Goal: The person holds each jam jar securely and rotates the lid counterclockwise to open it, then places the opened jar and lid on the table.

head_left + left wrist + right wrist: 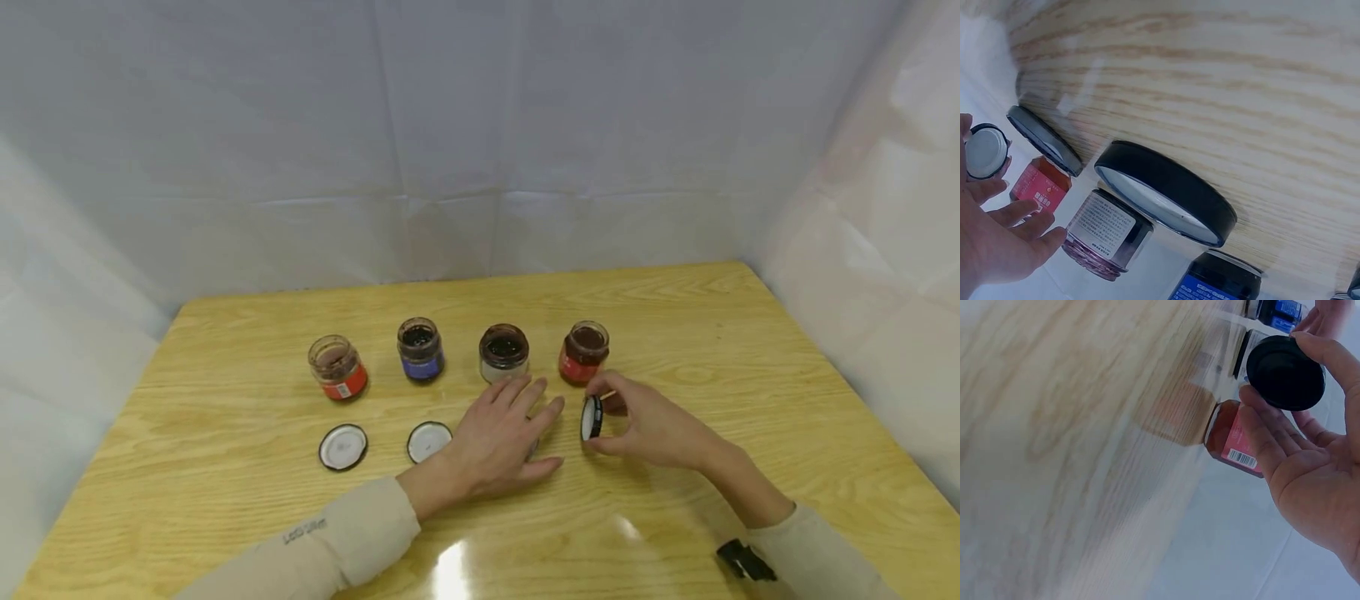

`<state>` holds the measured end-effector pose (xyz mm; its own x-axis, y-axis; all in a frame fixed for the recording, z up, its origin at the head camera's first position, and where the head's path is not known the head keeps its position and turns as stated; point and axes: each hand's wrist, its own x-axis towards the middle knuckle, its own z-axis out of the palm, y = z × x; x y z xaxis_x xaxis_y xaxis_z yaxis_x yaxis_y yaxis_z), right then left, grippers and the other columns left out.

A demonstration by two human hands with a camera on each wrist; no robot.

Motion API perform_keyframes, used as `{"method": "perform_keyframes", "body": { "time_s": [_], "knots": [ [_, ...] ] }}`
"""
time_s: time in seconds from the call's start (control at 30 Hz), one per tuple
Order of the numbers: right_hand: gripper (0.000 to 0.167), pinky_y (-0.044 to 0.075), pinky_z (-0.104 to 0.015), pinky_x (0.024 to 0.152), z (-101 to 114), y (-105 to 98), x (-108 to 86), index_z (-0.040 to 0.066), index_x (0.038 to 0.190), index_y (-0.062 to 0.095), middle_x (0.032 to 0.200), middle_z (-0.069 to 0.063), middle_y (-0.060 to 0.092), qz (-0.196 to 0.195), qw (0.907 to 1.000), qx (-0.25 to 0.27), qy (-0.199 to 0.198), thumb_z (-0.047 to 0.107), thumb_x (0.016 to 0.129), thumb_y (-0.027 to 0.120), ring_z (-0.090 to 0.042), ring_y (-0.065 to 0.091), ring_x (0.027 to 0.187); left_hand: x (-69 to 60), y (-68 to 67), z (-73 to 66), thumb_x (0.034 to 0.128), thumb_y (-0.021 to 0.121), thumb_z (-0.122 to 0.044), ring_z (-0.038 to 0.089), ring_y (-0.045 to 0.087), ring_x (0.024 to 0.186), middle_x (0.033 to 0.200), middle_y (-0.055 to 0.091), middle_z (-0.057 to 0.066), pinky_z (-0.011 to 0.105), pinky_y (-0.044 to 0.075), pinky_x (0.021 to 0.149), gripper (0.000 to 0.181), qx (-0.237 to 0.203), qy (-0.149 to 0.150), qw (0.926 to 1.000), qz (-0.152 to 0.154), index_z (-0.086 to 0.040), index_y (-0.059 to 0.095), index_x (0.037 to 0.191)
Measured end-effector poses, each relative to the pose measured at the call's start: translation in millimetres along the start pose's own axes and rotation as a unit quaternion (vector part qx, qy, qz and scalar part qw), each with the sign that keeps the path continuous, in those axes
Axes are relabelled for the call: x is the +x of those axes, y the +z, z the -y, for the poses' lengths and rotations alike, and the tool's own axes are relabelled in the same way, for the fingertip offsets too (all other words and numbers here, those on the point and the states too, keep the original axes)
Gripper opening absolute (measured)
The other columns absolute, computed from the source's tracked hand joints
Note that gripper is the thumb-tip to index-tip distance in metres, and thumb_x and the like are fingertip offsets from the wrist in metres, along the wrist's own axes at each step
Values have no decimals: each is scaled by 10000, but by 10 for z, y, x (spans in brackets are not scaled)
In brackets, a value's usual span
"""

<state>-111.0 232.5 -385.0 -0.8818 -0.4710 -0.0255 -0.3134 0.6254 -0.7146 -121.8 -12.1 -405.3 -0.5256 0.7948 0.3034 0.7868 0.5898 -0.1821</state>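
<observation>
My right hand [652,421] pinches a black jar lid [592,418] by its rim, thumb below and fingers above. The lid stands on edge with its white inside facing left; its black top [1286,373] fills the grasp in the right wrist view. Right behind it is an uncapped jar with a red label [582,358]. My left hand [498,437] is spread, palm down, above another lid, mostly hidden beneath it; that lid [1044,139] shows in the left wrist view. Beyond its fingertips stands an open jar with a pale label [504,350].
To the left stand an open blue-labelled jar [421,350] and an open red-labelled jar [337,368]. In front of them lie two lids, white side up: the left lid [343,447] and the one by my wrist [429,442]. White sheeting [465,142] hangs behind the wooden table [247,500].
</observation>
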Motion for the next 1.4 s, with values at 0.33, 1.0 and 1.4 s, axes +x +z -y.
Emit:
{"method": "perform_keyframes", "body": {
  "time_s": [0.33, 1.0, 1.4],
  "knots": [
    [614, 474, -405, 889, -51, 6, 31, 8, 1272, 519, 1183, -88, 554, 133, 9996, -168, -172, 198, 764, 806, -239, 565, 1068, 6, 5, -9, 890, 446, -652, 306, 422, 1269, 1391, 468, 126, 437, 314, 1062, 682, -48, -18, 9999, 122, -189, 501, 1387],
    [541, 415, -474, 947, -125, 17, 38, 85, 1250, 568, 1243, -38, 561, 388, 9924, -1048, -520, 225, 780, 797, -249, 511, 1153, -35, 31, -32, 896, 407, -666, 344, 391, 1297, 1408, 453, 148, 467, 252, 1091, 706, -289, -4, 9992, 266, -200, 465, 1422],
    [485, 392, -479, 901, -161, 34, 39, 87, 1159, 608, 1120, 6, 602, 272, 9857, -1438, -832, 139, 719, 806, -234, 526, 1050, -77, 22, -53, 897, 396, -673, 345, 352, 1328, 1427, 436, 133, 482, 268, 1079, 711, -309, 14, 9986, 417, -213, 446, 1437]
  ]
}}
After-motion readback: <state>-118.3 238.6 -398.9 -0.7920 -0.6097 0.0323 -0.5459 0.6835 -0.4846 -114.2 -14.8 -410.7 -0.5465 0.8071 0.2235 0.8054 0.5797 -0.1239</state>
